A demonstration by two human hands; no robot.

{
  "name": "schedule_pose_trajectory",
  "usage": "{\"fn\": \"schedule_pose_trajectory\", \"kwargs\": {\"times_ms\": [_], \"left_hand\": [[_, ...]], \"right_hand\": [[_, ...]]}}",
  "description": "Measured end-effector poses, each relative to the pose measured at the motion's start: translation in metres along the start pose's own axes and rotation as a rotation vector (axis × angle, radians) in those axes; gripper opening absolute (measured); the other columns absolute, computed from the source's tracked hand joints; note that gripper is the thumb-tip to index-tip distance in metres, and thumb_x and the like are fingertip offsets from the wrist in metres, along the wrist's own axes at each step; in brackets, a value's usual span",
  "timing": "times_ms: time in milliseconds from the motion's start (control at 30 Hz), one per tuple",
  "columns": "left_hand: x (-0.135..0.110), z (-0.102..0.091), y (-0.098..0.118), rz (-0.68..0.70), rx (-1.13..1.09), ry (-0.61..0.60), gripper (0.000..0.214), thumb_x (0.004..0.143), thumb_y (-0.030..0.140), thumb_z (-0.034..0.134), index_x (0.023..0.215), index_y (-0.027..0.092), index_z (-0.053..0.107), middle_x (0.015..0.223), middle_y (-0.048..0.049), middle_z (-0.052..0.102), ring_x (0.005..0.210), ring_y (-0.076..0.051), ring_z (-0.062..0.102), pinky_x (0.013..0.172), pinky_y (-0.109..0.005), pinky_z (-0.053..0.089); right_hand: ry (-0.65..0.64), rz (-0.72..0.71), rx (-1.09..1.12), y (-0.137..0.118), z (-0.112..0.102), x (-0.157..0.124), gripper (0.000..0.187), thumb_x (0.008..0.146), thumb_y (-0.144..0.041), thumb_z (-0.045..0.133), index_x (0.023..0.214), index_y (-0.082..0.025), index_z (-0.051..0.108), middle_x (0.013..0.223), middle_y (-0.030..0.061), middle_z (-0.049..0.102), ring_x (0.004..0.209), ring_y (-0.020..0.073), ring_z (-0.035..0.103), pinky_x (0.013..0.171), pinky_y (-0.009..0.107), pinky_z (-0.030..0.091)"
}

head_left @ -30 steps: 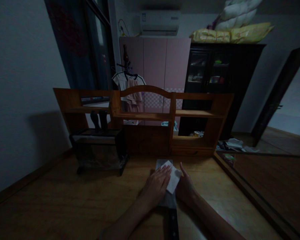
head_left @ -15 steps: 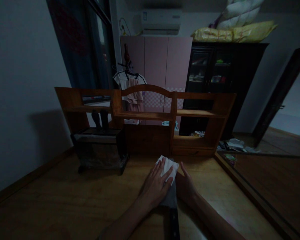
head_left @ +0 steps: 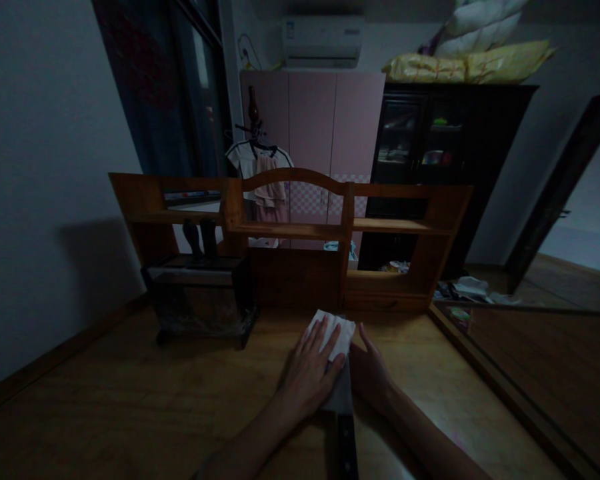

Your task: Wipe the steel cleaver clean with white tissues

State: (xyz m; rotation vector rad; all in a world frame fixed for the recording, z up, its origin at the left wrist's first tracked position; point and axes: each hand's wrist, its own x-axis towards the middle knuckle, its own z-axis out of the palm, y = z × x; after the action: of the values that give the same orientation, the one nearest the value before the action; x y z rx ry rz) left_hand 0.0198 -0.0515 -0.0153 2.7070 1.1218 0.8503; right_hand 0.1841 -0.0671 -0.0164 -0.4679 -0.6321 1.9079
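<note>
A kitchen cleaver (head_left: 347, 445) lies with its black riveted handle toward me and its broad grey blade pointing away. Over the far part of the blade is a folded white tissue (head_left: 341, 341). My left hand (head_left: 310, 373) rests flat on the tissue, fingers spread, pressing it against the blade. Close along the blade's right side is my right hand (head_left: 373, 375), its thumb raised and apart. The other fingers of that hand are partly hidden beside the blade, so whether they touch it is unclear.
A black-edged knife block (head_left: 200, 300) holding two dark-handled tools stands at the left on the wooden surface (head_left: 130, 400). Behind it runs a wooden shelf unit (head_left: 290, 231). A raised wooden edge (head_left: 480, 363) borders the right side.
My left hand and the tissue have shifted slightly left along the blade. The cleaver's handle has also moved a little left. My right hand has hardly moved.
</note>
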Motion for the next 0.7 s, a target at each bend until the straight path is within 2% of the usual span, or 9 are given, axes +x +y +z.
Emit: {"fn": "schedule_pose_trajectory", "kwargs": {"times_ms": [100, 333, 533, 700], "left_hand": [[0.000, 0.003, -0.002, -0.010, -0.002, -0.010, 0.056, 0.100, 0.048, 0.028, 0.152, 0.032, 0.013, 0.159, 0.0000, 0.011, 0.146, -0.023, 0.012, 0.119, -0.048, 0.018], [0.002, 0.002, -0.005, -0.001, 0.012, -0.027, 0.050, 0.101, 0.045, 0.027, 0.150, 0.035, 0.022, 0.158, 0.0010, 0.019, 0.145, -0.023, 0.019, 0.118, -0.051, 0.020], [0.002, 0.000, 0.000, 0.072, -0.021, -0.052, 0.050, 0.101, 0.043, 0.028, 0.150, 0.032, 0.025, 0.158, 0.0013, 0.020, 0.145, -0.023, 0.020, 0.117, -0.048, 0.025], [0.003, -0.006, 0.010, 0.221, -0.064, -0.121, 0.049, 0.102, 0.038, 0.025, 0.150, 0.030, 0.025, 0.156, 0.0022, 0.025, 0.144, -0.017, 0.021, 0.119, -0.042, 0.024]], "right_hand": [[-0.001, 0.009, 0.013, 0.001, -0.003, 0.001, 0.063, 0.086, -0.067, 0.044, 0.122, -0.018, 0.059, 0.116, 0.0114, 0.067, 0.113, 0.0288, 0.059, 0.103, 0.049, 0.036], [0.013, 0.014, 0.030, 0.003, -0.006, 0.002, 0.058, 0.087, -0.063, 0.046, 0.118, -0.016, 0.062, 0.110, 0.0115, 0.070, 0.110, 0.0281, 0.061, 0.102, 0.047, 0.037], [0.080, -0.063, 0.024, 0.003, -0.002, 0.002, 0.056, 0.087, -0.059, 0.051, 0.121, -0.015, 0.062, 0.109, 0.0105, 0.071, 0.108, 0.0273, 0.062, 0.102, 0.043, 0.038], [0.119, -0.044, 0.061, 0.005, -0.007, 0.005, 0.056, 0.087, -0.060, 0.051, 0.106, -0.010, 0.067, 0.099, 0.0136, 0.072, 0.103, 0.0266, 0.065, 0.098, 0.039, 0.043]]}}
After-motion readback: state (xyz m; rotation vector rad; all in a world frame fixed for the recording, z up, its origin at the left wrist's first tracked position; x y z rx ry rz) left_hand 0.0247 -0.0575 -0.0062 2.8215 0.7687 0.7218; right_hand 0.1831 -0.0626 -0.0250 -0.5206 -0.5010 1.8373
